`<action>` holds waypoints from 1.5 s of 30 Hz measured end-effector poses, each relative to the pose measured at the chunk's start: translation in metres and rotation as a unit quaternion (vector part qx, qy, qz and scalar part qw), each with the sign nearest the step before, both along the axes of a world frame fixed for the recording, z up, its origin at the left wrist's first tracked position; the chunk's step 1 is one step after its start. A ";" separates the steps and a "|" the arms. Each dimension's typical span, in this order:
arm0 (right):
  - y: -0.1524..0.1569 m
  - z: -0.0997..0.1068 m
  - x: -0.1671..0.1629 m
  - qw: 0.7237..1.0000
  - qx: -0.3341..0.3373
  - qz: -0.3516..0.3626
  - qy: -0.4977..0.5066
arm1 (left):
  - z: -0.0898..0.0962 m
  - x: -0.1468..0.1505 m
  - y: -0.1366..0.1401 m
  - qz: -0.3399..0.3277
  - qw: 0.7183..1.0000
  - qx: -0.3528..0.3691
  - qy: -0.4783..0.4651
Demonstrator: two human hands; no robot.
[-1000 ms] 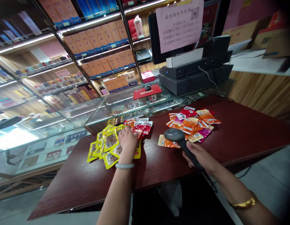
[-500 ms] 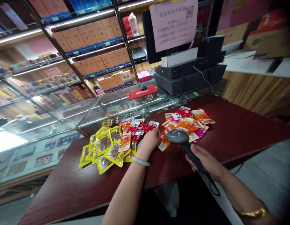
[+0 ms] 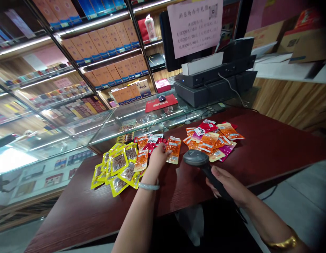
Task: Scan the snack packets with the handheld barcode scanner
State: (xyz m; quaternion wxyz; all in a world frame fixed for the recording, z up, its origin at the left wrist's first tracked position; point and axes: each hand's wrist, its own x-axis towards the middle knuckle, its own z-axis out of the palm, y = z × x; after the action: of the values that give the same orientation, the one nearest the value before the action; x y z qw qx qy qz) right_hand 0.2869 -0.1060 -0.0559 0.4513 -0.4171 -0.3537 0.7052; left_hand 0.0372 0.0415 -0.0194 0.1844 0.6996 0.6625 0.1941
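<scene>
- The left hand [image 3: 158,156] hides part of the red packets [image 3: 149,145]; its fingertips are partly unseen, so whether they pinch the orange packet [image 3: 174,150] cannot be told
- That packet is between the yellow packets [image 3: 118,162] and the mixed pile [image 3: 209,141]
- Left forearm reaches forward from the bottom edge, thumb at the packet's left side
- Right hand [image 3: 227,182] is wrapped firmly round the handle of a dark scanner [image 3: 196,158], forearm cut off lower right
- Pink sign [image 3: 196,30] reads 游乐场办卡充值; its smaller lines blur
</scene>
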 end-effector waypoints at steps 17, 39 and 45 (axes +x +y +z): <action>-0.009 -0.005 0.025 0.997 0.058 0.024 -0.050 | -0.011 0.119 0.066 -0.147 0.960 0.038 0.235; 0.004 0.007 0.024 0.996 0.034 -0.069 -0.036 | 0.002 0.025 0.015 -0.029 0.997 0.035 -0.068; 0.000 0.004 0.025 0.998 0.028 -0.057 -0.014 | 0.012 0.000 0.003 0.052 0.989 0.038 0.130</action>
State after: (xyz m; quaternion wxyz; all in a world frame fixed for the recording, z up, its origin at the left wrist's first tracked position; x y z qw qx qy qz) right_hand 0.3121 -0.1064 -0.0516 0.4973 -0.4330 -0.3553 0.6625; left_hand 0.0370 0.0444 -0.0077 0.0594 0.6902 0.7083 0.1359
